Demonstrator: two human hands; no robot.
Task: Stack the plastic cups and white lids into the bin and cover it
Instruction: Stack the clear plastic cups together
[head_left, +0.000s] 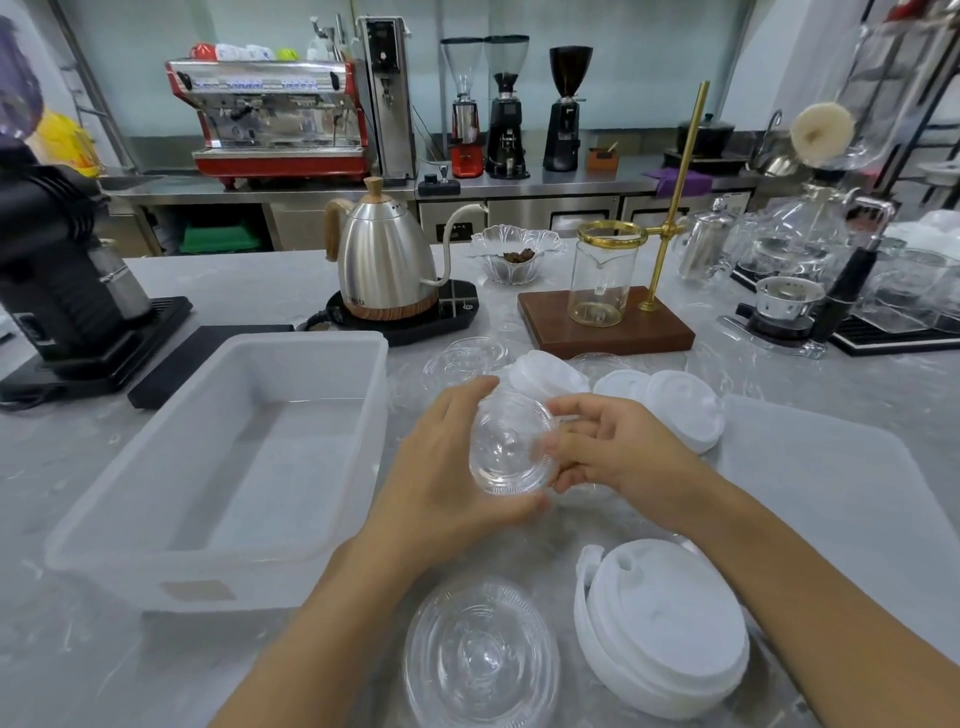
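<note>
Left hand: the left hand cups a clear plastic cup from the left, fingers curled over its far edge and thumb under its near edge.
Right hand: the right hand grips the same cup from the right, fingertips curled onto its rim.
Cup: held above the counter, just right of the bin, its open mouth facing the camera.
Bin: the translucent white bin stands left of the hands, with nothing visible inside.
Bin cover: a flat translucent cover lies on the counter right of the hands.
White lids: one stack lies near right; two more lids and another lie just beyond the hands.
Clear pieces: one lies nearest, left of the near white stack; another lies beyond the hands.
Far counter: a steel kettle and a glass jar on a wooden stand.
</note>
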